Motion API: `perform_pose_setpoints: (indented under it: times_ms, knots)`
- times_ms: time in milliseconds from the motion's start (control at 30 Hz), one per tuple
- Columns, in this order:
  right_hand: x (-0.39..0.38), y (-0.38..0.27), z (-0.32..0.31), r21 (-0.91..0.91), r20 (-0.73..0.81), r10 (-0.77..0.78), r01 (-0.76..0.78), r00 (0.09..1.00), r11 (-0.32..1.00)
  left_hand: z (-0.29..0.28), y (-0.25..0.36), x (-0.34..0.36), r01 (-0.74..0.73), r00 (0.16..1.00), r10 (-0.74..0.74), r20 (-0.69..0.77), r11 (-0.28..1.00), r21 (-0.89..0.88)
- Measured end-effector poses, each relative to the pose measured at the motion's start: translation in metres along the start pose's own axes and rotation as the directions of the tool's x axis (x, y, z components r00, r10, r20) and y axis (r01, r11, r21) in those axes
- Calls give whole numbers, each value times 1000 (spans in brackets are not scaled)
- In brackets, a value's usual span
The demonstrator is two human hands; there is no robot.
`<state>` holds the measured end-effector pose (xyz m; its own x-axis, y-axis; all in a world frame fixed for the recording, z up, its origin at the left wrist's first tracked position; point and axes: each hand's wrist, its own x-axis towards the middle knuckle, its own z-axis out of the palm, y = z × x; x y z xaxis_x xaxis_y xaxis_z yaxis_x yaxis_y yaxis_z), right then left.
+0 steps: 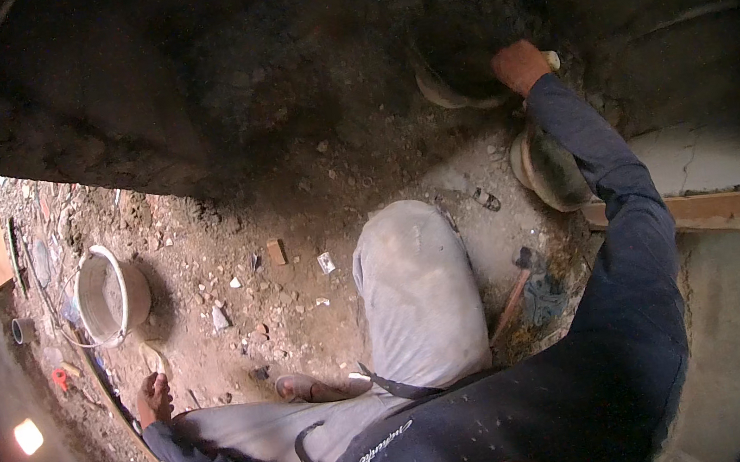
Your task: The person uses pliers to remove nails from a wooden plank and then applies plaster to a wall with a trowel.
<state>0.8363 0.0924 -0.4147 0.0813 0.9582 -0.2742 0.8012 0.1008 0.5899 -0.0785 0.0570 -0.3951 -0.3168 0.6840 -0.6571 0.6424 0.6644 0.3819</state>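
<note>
Gripping a pale handle point(552, 60): right hand point(520, 67), upper right. Left hand point(155, 399), lower left: fingers curled near pale curved piece point(154, 357); cannot tell if gripped.

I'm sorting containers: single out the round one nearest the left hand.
The pale bucket, upright, beyond the left hand; the shadowed basin by the right hand and the half-covered basin beside the right sleeve lie farther off.

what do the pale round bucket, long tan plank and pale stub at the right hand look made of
Pale round bucket: probably matte plastic, from its thick, smooth rim.
Long tan plank: likely bare wood, from its straight edges and dull colour.
Pale stub at the right hand: smooth, perhaps wood or plastic; too small to tell.
</note>
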Motion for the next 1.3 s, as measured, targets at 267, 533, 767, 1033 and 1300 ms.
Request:
perform_pose_setpoints:
  times_ms: [267, 533, 767, 1033, 1300]
  knots:
    - [-8, 27, 42, 825, 191, 81, -205, 978, 526, 14, -2, 45, -252, 967, 256, -11, 957, 145]
    - [-34, 10, 68, 874, 259, 319, -362, 912, 325, 35, 35, -3, -369, 919, 393, -35, 888, 274]
    - [-51, 18, 48, 916, -195, 412, 15, 890, 401, 49, 95, -19, -393, 887, 454, -83, 837, 380]
    - [-83, -32, -299, 694, -386, 20, 276, 922, 665, 53, 95, -37, -457, 871, 487, -67, 853, 251]
    - [-127, -77, -499, 812, -243, -543, 475, 804, 339, 28, 65, -61, -495, 852, 511, -116, 858, 137]
